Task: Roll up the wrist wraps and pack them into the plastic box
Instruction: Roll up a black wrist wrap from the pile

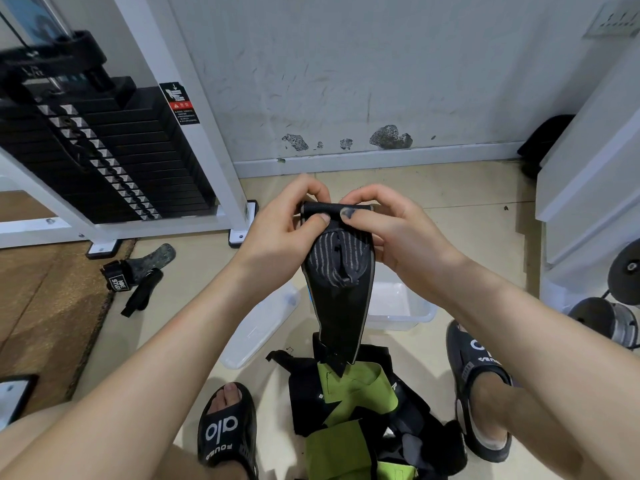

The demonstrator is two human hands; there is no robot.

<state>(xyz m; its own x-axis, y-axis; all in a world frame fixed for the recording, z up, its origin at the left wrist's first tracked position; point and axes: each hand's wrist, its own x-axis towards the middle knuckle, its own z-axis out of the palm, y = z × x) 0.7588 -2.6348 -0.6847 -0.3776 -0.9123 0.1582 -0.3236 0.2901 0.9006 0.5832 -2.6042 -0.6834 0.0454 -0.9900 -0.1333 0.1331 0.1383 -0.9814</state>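
The person is holding 1 long black wrist wrap with thin grey stripes [337, 271] up in the air, above the floor. Both hands are pinching its top edge: the left hand [287, 226] is gripping the left corner with the thumb in front and the fingers curled behind, and the right hand [384, 226] is gripping the right corner in the same way. The rest of the wrap is hanging down straight, and its lower tip is reaching the pile of black and lime-green wrist wraps [363, 410] that is lying on the floor between the 2 black sandals.

The clear plastic box [401, 306] is standing on the floor behind the hanging wrap, and as far as I can see nothing is lying inside it. Its clear plastic lid [259, 327] is lying just beside it, on the left. Another black strap with a white label [136, 278] is lying further left, near the white frame of the weight machine.

I judge that the task is only at the beginning: the rolling of this first wrap seems to be just starting at the top edge, no finished roll is visible, and the whole pile is waiting.
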